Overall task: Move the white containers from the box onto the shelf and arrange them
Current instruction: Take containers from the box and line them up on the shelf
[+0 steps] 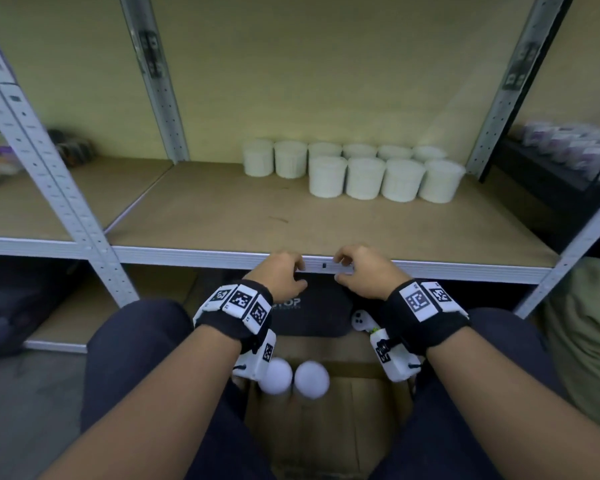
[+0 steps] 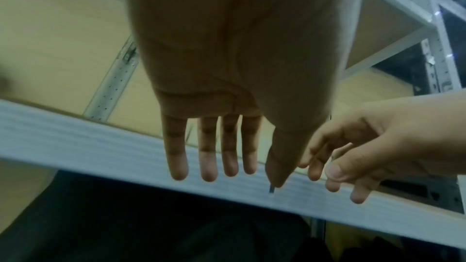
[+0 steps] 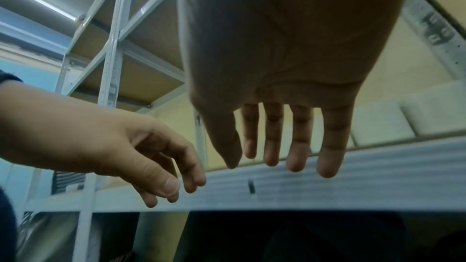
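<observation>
Head view: my left hand [image 1: 284, 273] and my right hand [image 1: 362, 271] hang side by side just in front of the shelf's white front rail [image 1: 187, 258], fingers loose and slightly bent, holding nothing. I cannot tell whether the fingertips touch the rail.

Beyond my hands and off toward my right, the white containers [image 1: 350, 171] stand upright on the shelf board [image 1: 222, 209], long axes vertical, lids up. They sit in two rows running left to right: six at the back by the wall, four in front at the right end. The front four hide the lower parts of the ones behind, and everything there is soft with blur, so no lid detail shows.

Below my wrists, the cardboard box [image 1: 326, 427] sits between my knees. Two more round white tops [image 1: 293, 375] show in it, close together; my left wrist unit cuts one off, and their bodies are hidden.

In the left wrist view, my fingers [image 2: 208, 158] hang straight and spread before the rail. In the right wrist view, a few containers [image 3: 393, 121] show, blurred, past my little finger.
</observation>
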### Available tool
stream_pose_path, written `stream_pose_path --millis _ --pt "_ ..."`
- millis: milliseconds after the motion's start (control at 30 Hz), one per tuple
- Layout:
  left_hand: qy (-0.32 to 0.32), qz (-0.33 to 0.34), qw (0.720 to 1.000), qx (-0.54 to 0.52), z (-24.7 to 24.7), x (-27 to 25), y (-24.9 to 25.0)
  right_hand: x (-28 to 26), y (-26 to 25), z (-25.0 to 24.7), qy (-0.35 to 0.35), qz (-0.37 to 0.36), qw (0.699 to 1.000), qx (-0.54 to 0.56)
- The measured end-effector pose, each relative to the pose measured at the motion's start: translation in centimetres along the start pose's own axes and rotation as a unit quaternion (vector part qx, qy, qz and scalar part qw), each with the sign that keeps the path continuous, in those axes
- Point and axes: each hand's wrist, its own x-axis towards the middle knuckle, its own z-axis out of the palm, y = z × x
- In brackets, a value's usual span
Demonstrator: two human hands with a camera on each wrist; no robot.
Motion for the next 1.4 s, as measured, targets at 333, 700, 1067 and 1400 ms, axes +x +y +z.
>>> stream_pose_path --millis 333,700,1067,1400 --pt "-0.103 -0.107 0.989 -0.005 9.3 -0.9 -7.2 1.4 1.7 10.4 -0.127 0.023 0.992 -0.013" --pt "-0.162 -0.17 0.972 0.004 16.7 1.2 -10.9 3.3 4.4 20.9 -0.233 0.056 0.971 -0.017" --pt "-0.246 -0.182 0.951 0.046 20.8 2.4 -13.0 4.4 7.4 26.8 -0.287 0.073 0.953 -0.06" --pt "-0.252 -0.177 0.947 0.096 24.0 3.2 -14.2 4.5 8.9 31.6 -0.318 0.122 0.939 -0.048"
